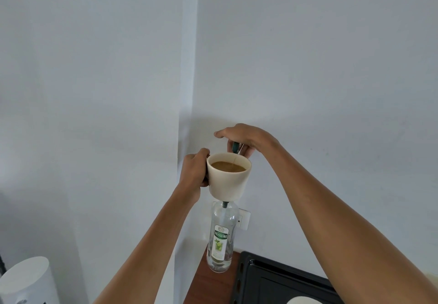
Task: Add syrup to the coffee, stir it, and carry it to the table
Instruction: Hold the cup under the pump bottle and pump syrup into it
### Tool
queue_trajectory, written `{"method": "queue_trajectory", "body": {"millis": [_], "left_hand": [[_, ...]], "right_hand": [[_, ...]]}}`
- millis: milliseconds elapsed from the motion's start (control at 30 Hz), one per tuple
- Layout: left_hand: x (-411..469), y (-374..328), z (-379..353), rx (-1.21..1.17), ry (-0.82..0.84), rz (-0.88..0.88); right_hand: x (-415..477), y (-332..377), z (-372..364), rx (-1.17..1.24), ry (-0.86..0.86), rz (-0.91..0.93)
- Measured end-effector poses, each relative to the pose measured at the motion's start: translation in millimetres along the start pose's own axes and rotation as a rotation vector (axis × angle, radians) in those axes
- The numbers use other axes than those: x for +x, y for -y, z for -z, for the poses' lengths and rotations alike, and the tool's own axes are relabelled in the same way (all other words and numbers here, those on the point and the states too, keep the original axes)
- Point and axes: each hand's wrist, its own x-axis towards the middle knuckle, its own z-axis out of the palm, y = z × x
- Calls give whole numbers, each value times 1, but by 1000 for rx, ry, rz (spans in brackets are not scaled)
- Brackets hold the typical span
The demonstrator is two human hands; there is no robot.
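Note:
My left hand (193, 173) grips the handle of a cream mug (227, 183) and holds it in the air, level. The mug is filled with light brown coffee (228, 166). Directly below it, a clear syrup bottle (220, 237) with a green and white label stands on a wooden counter (208, 287). The bottle's dark green pump (235, 147) rises behind the mug, its head at the mug's far rim. My right hand (246, 138) lies over the pump head, fingers curled around it. The mug hides the pump's stem.
A black tray-like appliance top (272, 280) lies right of the bottle, with a white rounded object (305, 301) at the bottom edge. A white wall socket (244, 218) sits behind the bottle. A white cylindrical object (28, 280) stands at the lower left. White walls fill the background.

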Motion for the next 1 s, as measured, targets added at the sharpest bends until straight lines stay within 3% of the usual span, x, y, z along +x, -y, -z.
{"method": "queue_trajectory", "body": {"millis": [1000], "left_hand": [[-8,0,1,-20,-12,23]], "right_hand": [[-14,10,7,-7,88,-17]]}}
